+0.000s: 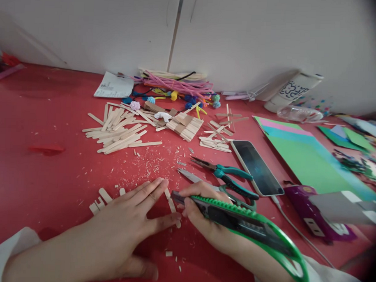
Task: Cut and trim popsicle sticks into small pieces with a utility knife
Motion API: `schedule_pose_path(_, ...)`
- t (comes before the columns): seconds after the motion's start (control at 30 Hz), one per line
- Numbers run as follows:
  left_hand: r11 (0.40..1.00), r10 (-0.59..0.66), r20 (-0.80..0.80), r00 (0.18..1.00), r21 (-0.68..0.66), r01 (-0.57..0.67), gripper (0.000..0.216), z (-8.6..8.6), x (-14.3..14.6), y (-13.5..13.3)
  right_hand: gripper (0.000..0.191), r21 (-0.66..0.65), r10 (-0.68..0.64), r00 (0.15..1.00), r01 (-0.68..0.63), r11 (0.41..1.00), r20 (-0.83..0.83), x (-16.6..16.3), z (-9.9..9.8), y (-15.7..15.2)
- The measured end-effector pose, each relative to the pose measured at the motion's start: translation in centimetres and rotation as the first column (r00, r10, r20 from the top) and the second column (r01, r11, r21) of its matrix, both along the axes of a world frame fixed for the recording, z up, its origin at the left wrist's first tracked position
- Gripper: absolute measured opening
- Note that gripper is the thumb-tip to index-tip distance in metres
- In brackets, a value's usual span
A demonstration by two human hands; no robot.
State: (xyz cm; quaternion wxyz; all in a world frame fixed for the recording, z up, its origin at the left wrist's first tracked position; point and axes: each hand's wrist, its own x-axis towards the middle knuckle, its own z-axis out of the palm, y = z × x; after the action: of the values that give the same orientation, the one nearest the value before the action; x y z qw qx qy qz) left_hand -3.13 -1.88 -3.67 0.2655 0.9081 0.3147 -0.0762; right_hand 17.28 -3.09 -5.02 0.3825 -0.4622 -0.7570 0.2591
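Note:
My left hand [128, 221] lies flat on the red table [35, 185], fingers stretched out and pressing a short wooden stick [172, 205]. My right hand [204, 217] is closed round a green and black utility knife [234, 218], whose tip meets the stick near my left fingertips. Several cut stick pieces [100, 199] lie just left of my left hand. Wood shavings are scattered in front of both hands.
Teal-handled pliers [227, 172] and scissors [202, 180] lie just beyond my right hand, next to a phone [256, 168]. A heap of craft sticks [120, 128], pipe cleaners [177, 85], coloured paper sheets [301, 151] and a purple glue gun [315, 215] surround the spot.

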Motion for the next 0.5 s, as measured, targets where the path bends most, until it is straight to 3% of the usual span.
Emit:
schedule_pose_path(0.33,1.0,-0.003,0.002,1.0,0.012,0.003,0.087,-0.21,-0.18,-0.09,0.015,0.11,-0.011,0.999,0.015,0.994,-0.036,-0.26,-0.97,0.1)
schedule_pose_path(0.5,1.0,0.005,-0.014,1.0,0.003,-0.005,0.087,-0.02,0.07,0.1,0.014,0.102,0.01,0.999,-0.013,0.995,0.038,-0.17,-0.77,0.1)
